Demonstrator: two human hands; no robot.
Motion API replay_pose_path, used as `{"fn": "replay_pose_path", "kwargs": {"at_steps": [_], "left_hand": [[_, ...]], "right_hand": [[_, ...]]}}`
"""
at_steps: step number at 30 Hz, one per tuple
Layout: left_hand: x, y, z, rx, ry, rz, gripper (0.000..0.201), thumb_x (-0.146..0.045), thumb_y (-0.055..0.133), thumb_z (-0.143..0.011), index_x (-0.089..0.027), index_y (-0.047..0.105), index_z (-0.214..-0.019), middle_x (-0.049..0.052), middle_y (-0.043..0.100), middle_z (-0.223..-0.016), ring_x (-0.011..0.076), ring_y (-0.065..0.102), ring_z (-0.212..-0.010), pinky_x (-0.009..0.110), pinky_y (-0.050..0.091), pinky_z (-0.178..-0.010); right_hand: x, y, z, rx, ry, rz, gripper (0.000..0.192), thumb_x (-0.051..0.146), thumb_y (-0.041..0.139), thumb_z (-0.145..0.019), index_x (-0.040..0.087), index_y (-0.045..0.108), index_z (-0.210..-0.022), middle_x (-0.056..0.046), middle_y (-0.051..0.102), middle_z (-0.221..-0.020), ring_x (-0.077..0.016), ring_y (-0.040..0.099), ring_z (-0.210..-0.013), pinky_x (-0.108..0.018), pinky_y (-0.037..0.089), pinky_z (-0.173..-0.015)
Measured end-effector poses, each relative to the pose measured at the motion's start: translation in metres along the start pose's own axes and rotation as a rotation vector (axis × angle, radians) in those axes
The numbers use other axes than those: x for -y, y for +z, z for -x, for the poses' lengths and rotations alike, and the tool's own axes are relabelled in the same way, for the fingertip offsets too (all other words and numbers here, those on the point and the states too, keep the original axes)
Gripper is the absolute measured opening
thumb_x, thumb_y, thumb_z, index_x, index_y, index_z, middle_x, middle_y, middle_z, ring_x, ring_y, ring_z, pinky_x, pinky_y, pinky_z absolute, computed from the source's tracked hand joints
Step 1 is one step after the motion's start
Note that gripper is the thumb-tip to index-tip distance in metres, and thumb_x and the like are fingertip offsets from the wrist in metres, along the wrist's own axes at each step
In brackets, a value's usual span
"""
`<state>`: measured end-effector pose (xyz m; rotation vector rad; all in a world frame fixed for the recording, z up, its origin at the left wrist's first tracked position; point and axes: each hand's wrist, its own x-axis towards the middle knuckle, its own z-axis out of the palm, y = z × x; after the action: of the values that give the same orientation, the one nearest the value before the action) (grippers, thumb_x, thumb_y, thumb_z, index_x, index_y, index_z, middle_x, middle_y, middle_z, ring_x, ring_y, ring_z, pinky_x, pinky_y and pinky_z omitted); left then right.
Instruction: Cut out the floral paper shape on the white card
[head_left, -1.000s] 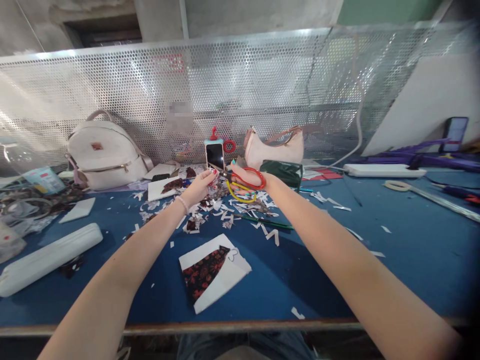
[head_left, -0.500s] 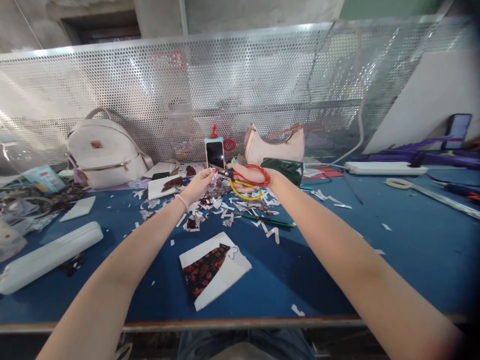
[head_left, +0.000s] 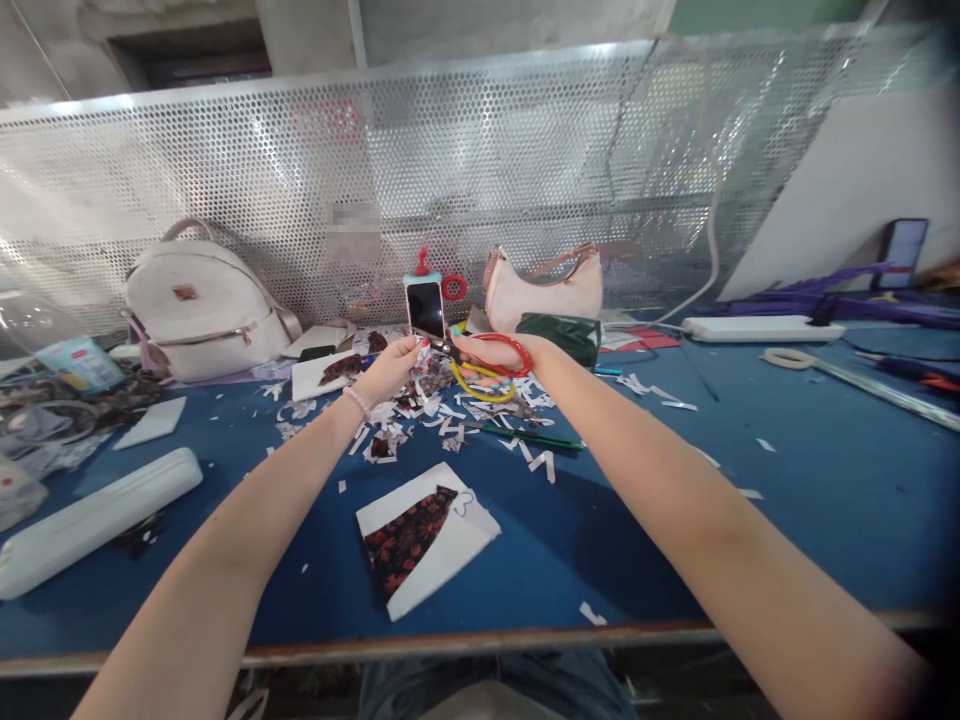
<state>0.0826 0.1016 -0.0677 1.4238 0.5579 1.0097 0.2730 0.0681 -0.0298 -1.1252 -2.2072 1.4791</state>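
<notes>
My right hand (head_left: 484,352) is wrapped round scissors (head_left: 517,345) with one red and one yellow handle loop. Their dark blades point left, toward the fingertips of my left hand (head_left: 394,368). That hand is closed in a pinch on a small piece, pale and dark, partly hidden by the fingers; whether it is paper or cloth I cannot tell. Below both hands lies a heap of white and dark patterned scraps (head_left: 450,425). Closer to me, a white card (head_left: 457,560) bears a dark red-flowered skirt-shaped piece with a drawn heart outline at its narrow end.
A phone (head_left: 425,308) stands upright behind my hands. A white backpack (head_left: 202,300) is at the left, a pale handbag (head_left: 547,295) and a dark green pouch (head_left: 574,340) to the right. A green craft knife (head_left: 532,437) lies by the scraps. A white case (head_left: 105,520) rests at the left.
The view has shifted slightly, so most things sit a little further left. Both hands keep their grips, and the scissors stay close to the pinched piece.
</notes>
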Motion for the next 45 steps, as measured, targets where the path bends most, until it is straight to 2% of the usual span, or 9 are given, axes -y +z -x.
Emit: {"fn": "replay_pose_path", "kwargs": {"at_steps": [3, 9, 15, 22, 27, 32, 37, 43, 45], "left_hand": [[0.001, -0.002, 0.0, 0.013, -0.004, -0.024, 0.023, -0.019, 0.064, -0.075, -0.012, 0.052, -0.057, -0.004, 0.048, -0.048, 0.004, 0.041, -0.043, 0.015, 0.035, -0.046], [0.006, -0.007, -0.003, 0.018, 0.0, -0.078, 0.026, -0.022, 0.066, -0.074, -0.012, 0.05, -0.054, -0.005, 0.048, -0.047, 0.0038, 0.04, -0.042, 0.015, 0.033, -0.045], [0.008, -0.01, -0.004, 0.018, -0.01, -0.107, 0.028, -0.028, 0.068, -0.071, -0.013, 0.051, -0.055, -0.004, 0.05, -0.048, 0.0044, 0.04, -0.042, 0.015, 0.033, -0.044], [0.0, 0.002, -0.006, -0.038, 0.035, -0.085, 0.032, -0.037, 0.062, -0.076, -0.014, 0.048, -0.058, -0.006, 0.044, -0.048, 0.0039, 0.038, -0.04, 0.015, 0.032, -0.042], [-0.002, 0.004, -0.004, -0.042, 0.028, -0.121, 0.03, -0.037, 0.06, -0.077, -0.015, 0.049, -0.06, -0.005, 0.047, -0.048, 0.0043, 0.04, -0.039, 0.015, 0.032, -0.039], [-0.003, 0.001, -0.003, -0.022, 0.015, -0.177, 0.026, -0.034, 0.062, -0.075, -0.015, 0.052, -0.061, -0.005, 0.049, -0.049, 0.0047, 0.041, -0.038, 0.015, 0.032, -0.037], [-0.008, 0.0, -0.002, -0.03, 0.038, -0.206, 0.027, -0.03, 0.058, -0.077, -0.015, 0.049, -0.057, -0.006, 0.047, -0.046, 0.0046, 0.04, -0.037, 0.015, 0.032, -0.036], [-0.012, 0.0, -0.003, -0.04, 0.056, -0.253, 0.028, -0.026, 0.058, -0.077, -0.015, 0.047, -0.054, -0.006, 0.046, -0.046, 0.0032, 0.039, -0.037, 0.014, 0.032, -0.038], [-0.012, -0.001, -0.004, -0.04, 0.06, -0.262, 0.029, -0.027, 0.058, -0.078, -0.015, 0.046, -0.054, -0.006, 0.046, -0.046, 0.0031, 0.039, -0.037, 0.014, 0.032, -0.038]], "right_hand": [[-0.002, -0.001, -0.002, -0.026, -0.018, 0.015, 0.06, 0.065, 0.019, -0.085, 0.015, 0.041, -0.06, 0.006, 0.037, -0.039, -0.0029, 0.029, -0.027, -0.016, 0.022, -0.026], [-0.008, -0.002, -0.006, 0.002, -0.024, 0.024, 0.065, 0.066, 0.01, -0.084, 0.015, 0.044, -0.061, 0.003, 0.041, -0.044, -0.0044, 0.036, -0.031, -0.016, 0.029, -0.029], [-0.011, -0.003, -0.007, -0.046, -0.053, 0.062, 0.063, 0.07, 0.021, -0.08, 0.015, 0.045, -0.062, 0.004, 0.042, -0.041, -0.0037, 0.033, -0.027, -0.016, 0.028, -0.028], [-0.003, 0.004, -0.009, 0.027, -0.121, -0.034, 0.075, 0.064, -0.011, -0.081, 0.017, 0.042, -0.055, 0.0, 0.039, -0.038, -0.0073, 0.035, -0.031, -0.019, 0.032, -0.031], [0.0, 0.002, -0.003, 0.112, -0.164, -0.07, 0.079, 0.063, -0.023, -0.075, 0.019, 0.039, -0.055, -0.004, 0.045, -0.043, -0.0104, 0.042, -0.037, -0.021, 0.039, -0.037], [0.003, 0.002, -0.002, 0.148, -0.183, -0.071, 0.073, 0.068, -0.014, -0.076, 0.02, 0.035, -0.053, -0.003, 0.045, -0.043, -0.01, 0.042, -0.037, -0.021, 0.037, -0.034], [0.003, 0.001, -0.008, 0.046, -0.153, -0.032, 0.073, 0.07, -0.01, -0.076, 0.019, 0.037, -0.055, 0.003, 0.035, -0.033, -0.006, 0.023, -0.025, -0.02, 0.02, -0.024], [0.003, 0.002, -0.013, 0.072, -0.104, -0.05, 0.075, 0.071, -0.009, -0.076, 0.018, 0.04, -0.06, 0.001, 0.042, -0.04, -0.0078, 0.033, -0.029, -0.02, 0.031, -0.028], [0.006, 0.004, -0.012, 0.056, -0.088, -0.043, 0.072, 0.071, -0.007, -0.077, 0.018, 0.04, -0.061, 0.001, 0.042, -0.04, -0.0076, 0.032, -0.028, -0.02, 0.03, -0.027]]}}
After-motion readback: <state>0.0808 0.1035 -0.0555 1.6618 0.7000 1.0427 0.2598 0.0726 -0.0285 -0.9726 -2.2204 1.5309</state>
